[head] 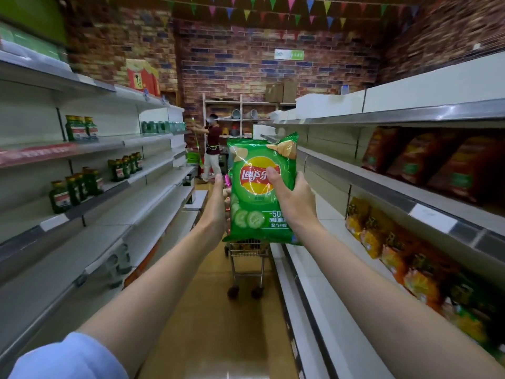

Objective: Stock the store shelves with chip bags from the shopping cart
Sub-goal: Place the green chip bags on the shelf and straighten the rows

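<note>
Holding a green Lay's cucumber chip bag (pixel 258 187) upright at arm's length, the right hand (pixel 293 196) gripped its right edge, thumb curled over the front by the logo and the other fingers hidden behind the pack. The left hand (pixel 217 203) reached toward the bag's left edge with its fingers extended; whether it touched the bag could not be told. The bag hung in mid-air over the aisle, above the shopping cart (pixel 246 265), of which only the wire basket bottom, frame and wheels showed beneath the bag. To the right stood the shelves (pixel 410 192), with a row of dark red chip bags (pixel 437 165) on an upper level and yellow and orange chip bags (pixel 388 247) on the level below, all blurred. On the left-hand shelves (pixel 82 233) stood groups of green bottles (pixel 75 188) with white labels. Farther down the aisle, past the cart, another person (pixel 212 149) in a dark top and pale trousers stood before a brick-patterned wall (pixel 246 69).
</note>
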`<state>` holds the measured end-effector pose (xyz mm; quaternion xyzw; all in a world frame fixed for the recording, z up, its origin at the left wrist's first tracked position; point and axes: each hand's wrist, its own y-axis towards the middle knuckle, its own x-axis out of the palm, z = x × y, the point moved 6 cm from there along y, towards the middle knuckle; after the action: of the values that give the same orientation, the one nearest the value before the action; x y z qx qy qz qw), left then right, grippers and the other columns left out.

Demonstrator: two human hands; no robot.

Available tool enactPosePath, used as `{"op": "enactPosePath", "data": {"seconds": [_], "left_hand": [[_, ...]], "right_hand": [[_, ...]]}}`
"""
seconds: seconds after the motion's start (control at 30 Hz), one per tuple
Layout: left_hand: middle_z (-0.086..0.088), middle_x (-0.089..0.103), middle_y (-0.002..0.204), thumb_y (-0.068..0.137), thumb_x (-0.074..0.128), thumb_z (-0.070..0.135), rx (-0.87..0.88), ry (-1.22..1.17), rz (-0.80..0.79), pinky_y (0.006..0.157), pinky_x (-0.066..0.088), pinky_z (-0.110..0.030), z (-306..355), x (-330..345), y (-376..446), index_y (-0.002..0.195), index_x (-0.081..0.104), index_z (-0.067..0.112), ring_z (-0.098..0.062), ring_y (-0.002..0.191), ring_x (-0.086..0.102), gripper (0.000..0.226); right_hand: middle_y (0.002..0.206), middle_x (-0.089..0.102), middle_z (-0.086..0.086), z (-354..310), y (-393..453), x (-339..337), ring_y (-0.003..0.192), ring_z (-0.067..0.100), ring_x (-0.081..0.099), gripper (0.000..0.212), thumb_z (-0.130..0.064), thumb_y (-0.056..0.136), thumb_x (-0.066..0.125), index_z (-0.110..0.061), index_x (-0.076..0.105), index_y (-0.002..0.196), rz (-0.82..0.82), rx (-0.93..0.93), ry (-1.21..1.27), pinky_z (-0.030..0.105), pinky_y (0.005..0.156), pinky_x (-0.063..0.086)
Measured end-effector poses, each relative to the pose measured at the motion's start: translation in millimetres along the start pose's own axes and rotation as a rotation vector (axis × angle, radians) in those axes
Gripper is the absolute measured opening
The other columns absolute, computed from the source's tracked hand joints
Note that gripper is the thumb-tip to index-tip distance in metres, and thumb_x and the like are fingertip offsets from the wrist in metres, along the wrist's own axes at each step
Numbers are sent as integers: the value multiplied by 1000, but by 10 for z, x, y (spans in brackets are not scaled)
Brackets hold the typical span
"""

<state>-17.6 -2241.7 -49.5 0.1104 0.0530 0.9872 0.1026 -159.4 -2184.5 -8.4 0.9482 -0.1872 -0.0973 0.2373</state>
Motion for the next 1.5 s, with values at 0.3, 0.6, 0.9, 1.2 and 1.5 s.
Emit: {"op": "enactPosePath", "data": {"seconds": [0.3, 0.6, 0.9, 1.2, 1.5], "left_hand": [[-8, 63, 102, 96, 13, 63, 112, 149, 29, 89, 50, -39, 289, 203, 1831, 100, 57, 21, -23, 96, 61, 62], [-6, 64, 99, 97, 15, 61, 47, 118, 13, 73, 51, -30, -99, 181, 3162, 103, 57, 20, -17, 89, 62, 59], [-10, 65, 106, 90, 21, 71, 55, 131, -61, 87, 52, -39, -376, -111, 4801, 98, 59, 21, -24, 98, 63, 63], [3, 75, 99, 91, 38, 59, 69, 189, -291, 83, 56, -35, -327, -472, 6427, 109, 60, 27, -20, 94, 71, 43], [-7, 72, 106, 83, 62, 50, -21, 207, -169, 80, 58, -39, -1114, -1006, 7655, 122, 55, 15, -25, 90, 72, 53]], "right_hand": [[102, 66, 0, 608, 1864, 200, 97, 22, 65, 33, -60, 84, 61, -29, 52, 92, -30, -31, 15, 48, 90, 53], [111, 67, 3, 1558, 2875, 617, 102, 25, 65, 67, -80, 64, 56, -28, 56, 107, -64, 81, 30, 49, 92, 52], [106, 68, 0, 2279, 4135, 1133, 96, 23, 67, 64, -81, 59, 54, -31, 55, 99, -18, 58, 1, 48, 89, 54], [104, 67, -2, 2909, 5654, 2022, 98, 24, 65, 47, -72, 71, 57, -32, 51, 95, 35, 50, -9, 49, 92, 51], [113, 63, -2, 4018, 6444, 2646, 100, 17, 63, 56, -62, 85, 56, -21, 50, 124, -88, 216, -3, 39, 92, 50]]}}
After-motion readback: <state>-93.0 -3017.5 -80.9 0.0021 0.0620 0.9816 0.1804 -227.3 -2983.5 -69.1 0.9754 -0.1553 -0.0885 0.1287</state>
